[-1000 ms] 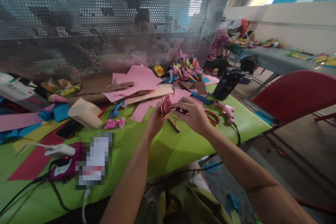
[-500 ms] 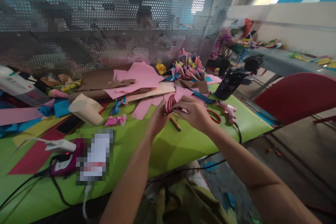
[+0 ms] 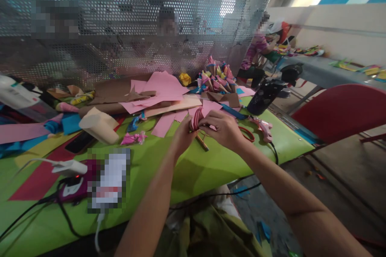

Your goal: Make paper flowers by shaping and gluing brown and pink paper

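Note:
A small pink piece with dark red stripes is held between both hands above the green table. My left hand is closed round its left side and base. From the right, my right hand pinches its edge with thumb and forefinger. Just below the hands a thin brown stick lies at a slant. A pink glue gun and a red ring rest to the right of my right hand. Pink paper strips lie behind my left hand.
Pink sheets, a pile of small paper cones and a black bottle stand or lie at the back. On the left are a beige cup-like roll, a phone and a power strip. A person sits beyond.
The striped piece has turned slightly between my fingers, and my left hand has shifted a little. The person in the background has raised their head slightly.

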A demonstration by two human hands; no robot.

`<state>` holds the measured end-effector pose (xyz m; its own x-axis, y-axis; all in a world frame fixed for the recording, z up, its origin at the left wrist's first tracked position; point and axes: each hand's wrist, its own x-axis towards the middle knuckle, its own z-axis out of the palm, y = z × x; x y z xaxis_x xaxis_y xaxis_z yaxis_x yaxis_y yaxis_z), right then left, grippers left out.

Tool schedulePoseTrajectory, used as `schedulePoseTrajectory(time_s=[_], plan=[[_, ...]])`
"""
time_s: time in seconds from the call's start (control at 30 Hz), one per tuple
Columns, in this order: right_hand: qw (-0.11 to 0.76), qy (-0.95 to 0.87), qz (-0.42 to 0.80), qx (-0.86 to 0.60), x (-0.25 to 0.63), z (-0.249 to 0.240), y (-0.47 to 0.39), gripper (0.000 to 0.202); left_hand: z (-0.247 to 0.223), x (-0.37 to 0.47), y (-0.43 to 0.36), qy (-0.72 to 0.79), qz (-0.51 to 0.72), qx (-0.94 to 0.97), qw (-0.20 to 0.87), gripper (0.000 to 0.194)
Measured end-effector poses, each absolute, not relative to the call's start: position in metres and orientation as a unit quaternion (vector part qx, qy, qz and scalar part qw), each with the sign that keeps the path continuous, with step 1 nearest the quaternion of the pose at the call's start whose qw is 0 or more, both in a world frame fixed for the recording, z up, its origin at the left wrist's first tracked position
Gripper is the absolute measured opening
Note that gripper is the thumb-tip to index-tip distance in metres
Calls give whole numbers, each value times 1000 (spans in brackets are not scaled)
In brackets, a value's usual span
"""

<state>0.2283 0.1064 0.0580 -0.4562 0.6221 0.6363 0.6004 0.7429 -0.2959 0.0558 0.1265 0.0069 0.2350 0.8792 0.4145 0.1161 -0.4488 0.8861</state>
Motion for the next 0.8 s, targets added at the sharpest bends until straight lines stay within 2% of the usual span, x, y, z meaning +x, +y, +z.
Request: schedulePoseTrajectory(time_s=[0.5, 0.8], plan=[[367, -875, 25, -316, 234, 62, 111, 14, 14, 54, 120, 331, 477, 603, 548, 29], [390, -864, 75, -311, 235, 65, 112, 12, 20, 51, 115, 355, 464, 560, 587, 33]])
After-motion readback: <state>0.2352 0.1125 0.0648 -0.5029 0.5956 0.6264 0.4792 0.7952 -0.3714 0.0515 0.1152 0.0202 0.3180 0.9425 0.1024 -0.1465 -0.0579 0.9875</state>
